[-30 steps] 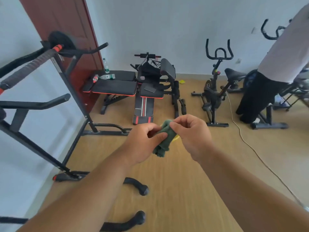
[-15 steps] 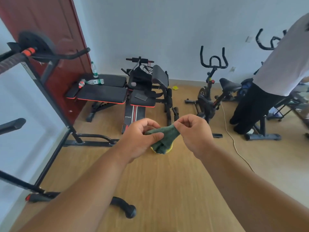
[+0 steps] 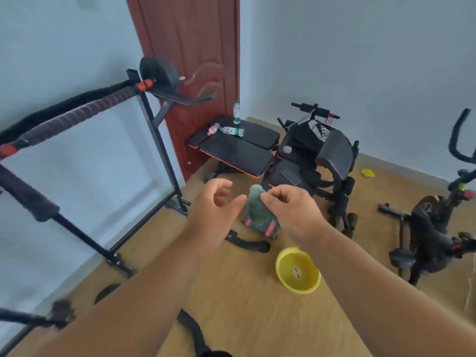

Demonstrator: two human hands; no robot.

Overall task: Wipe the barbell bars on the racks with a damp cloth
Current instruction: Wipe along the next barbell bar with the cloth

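My right hand [image 3: 288,210] pinches the top of a dark green cloth [image 3: 257,210], which hangs down between my hands. Just left of the cloth, my left hand [image 3: 216,212] is apart from it, fingers loosely spread and holding nothing. At the left, a barbell bar [image 3: 77,114] with a ribbed grip, orange collars and a black weight plate [image 3: 158,72] lies across a black rack [image 3: 159,148]. A lower padded bar [image 3: 25,197] of the rack juts out at the far left.
A yellow bowl [image 3: 297,271] sits on the wooden floor below my right wrist. Black benches [image 3: 239,153] with water bottles [image 3: 236,113] stand by the red door [image 3: 190,60]. An exercise bike [image 3: 438,228] is at the right. Black rack feet [image 3: 247,243] lie on the floor.
My left hand has let go of the cloth, which now hangs from my right hand alone. The view has swung left toward the rack, and the yellow bowl has come into sight.
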